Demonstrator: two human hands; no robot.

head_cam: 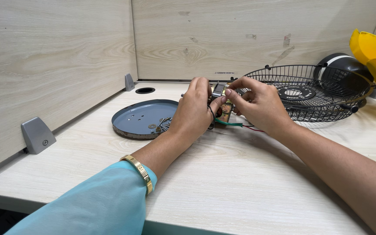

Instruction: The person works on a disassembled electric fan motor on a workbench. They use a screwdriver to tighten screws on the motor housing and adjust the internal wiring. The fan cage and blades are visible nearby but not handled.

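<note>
A single small label (224, 73) sat low on the far wooden wall, just left of the wire fan guard (310, 93): a narrow white strip, apparently with dark print too small to read.

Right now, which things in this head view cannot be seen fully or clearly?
- Small motor part, head view: mostly covered by the left hand and right hand; its shape is unclear.
- Small screws in the grey round dish: too small to count, partly behind the left hand.
- Yellow fan blade: cut off by the right edge.
- Dark round housing: partly hidden behind the wire fan guard.
</note>
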